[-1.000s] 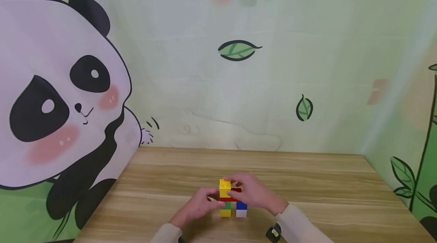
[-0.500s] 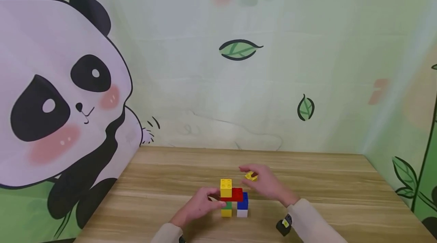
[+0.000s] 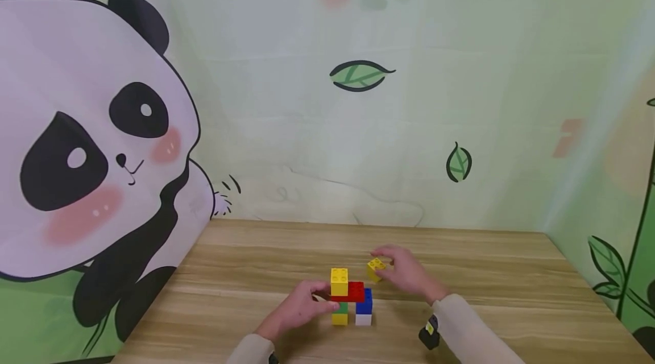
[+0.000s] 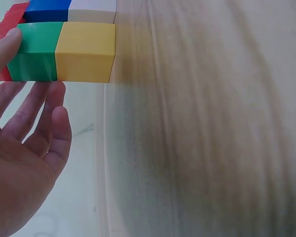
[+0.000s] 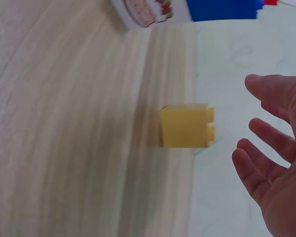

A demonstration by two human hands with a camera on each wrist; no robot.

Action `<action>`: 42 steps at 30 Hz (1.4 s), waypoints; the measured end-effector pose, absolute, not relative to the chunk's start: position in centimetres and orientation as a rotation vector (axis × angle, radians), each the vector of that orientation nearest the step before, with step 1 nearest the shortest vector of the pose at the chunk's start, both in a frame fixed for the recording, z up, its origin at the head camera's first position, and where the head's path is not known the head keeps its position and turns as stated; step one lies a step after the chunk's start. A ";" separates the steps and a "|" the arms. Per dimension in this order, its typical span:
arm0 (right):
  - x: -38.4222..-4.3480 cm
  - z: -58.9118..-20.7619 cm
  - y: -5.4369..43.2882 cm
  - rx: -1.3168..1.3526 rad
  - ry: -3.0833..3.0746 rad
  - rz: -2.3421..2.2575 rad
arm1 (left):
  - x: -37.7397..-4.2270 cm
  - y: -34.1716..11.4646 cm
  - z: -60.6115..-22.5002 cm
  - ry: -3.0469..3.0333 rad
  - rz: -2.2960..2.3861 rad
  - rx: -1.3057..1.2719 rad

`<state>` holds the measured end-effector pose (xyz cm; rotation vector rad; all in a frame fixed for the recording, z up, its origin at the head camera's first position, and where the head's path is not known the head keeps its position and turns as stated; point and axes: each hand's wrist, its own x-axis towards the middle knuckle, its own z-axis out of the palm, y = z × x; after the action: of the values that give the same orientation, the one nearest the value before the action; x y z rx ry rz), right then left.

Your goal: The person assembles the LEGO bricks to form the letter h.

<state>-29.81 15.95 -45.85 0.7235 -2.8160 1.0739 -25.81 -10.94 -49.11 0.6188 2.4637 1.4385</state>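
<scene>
A small structure of toy building bricks stands on the table. A yellow brick [image 3: 339,282] tops the left end of a red brick [image 3: 356,293]. Below it, a green brick [image 4: 37,52] sits on another yellow brick [image 4: 86,52]. On the right, a blue brick [image 3: 364,302] rests on a white brick [image 3: 363,319]. My left hand [image 3: 303,304] pinches the structure from the left, thumb on the near side around the green brick, fingers behind. Beyond the structure, a loose yellow brick [image 5: 185,127] stands on the table, studs up. My right hand [image 3: 407,270] hovers beside it, fingers apart, holding nothing.
The wooden table [image 3: 256,244] reaches back to a pale printed cloth [image 3: 286,142] with a panda [image 3: 148,51] at left. A printed picture shows on the white brick in the right wrist view. A small black device [image 3: 428,336] is at the right wrist.
My right hand has moved from the structure's top to the right, then beside the loose yellow brick, uncovering the red and blue bricks. My left hand has stayed in place.
</scene>
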 end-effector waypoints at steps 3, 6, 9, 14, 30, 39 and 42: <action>-30.2 -46.6 16.0 0.678 -2.843 1.065 | -25.8 -10.9 -49.1 2.460 1.438 0.612; -30.6 -47.2 16.1 0.613 -2.874 1.100 | -25.8 -10.9 -49.1 2.463 1.439 0.616; -30.8 -47.7 16.1 0.568 -2.896 1.142 | -25.7 -10.9 -49.1 2.457 1.443 0.603; -31.2 -48.5 16.1 0.544 -2.917 1.167 | -25.6 -10.9 -49.0 2.449 1.446 0.575; -31.9 -49.9 16.0 0.594 -2.915 1.138 | -25.8 -10.8 -49.3 2.454 1.438 0.599; -31.6 -49.8 16.1 0.663 -2.908 1.058 | -25.7 -10.8 -49.2 2.452 1.450 0.583; -31.4 -49.7 16.2 0.691 -2.906 1.038 | -25.8 -10.8 -49.3 2.456 1.451 0.594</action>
<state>-31.37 16.16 -49.66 0.6913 -2.9060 1.0378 -25.77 -10.82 -49.26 0.5942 2.4559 1.4510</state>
